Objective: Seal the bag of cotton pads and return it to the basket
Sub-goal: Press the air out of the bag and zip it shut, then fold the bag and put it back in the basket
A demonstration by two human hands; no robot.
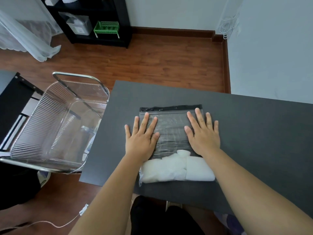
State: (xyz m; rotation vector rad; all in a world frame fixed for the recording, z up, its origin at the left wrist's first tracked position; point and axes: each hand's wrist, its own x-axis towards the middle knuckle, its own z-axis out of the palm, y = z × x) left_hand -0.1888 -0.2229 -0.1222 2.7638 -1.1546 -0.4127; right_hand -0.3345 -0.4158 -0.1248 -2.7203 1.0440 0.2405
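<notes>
Both hands — left hand (142, 139), right hand (202, 133), fingers spread flat — press the bag (171, 131) (zip strip (171, 108) just beyond fingertips); sealing looks underway, basket (55, 126) return remains.

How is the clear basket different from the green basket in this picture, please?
The clear basket is transparent, and the green basket is opaque green. The clear basket stands beside the table, while the green basket sits on the black shelf by the wall. Both have open tops.
</notes>
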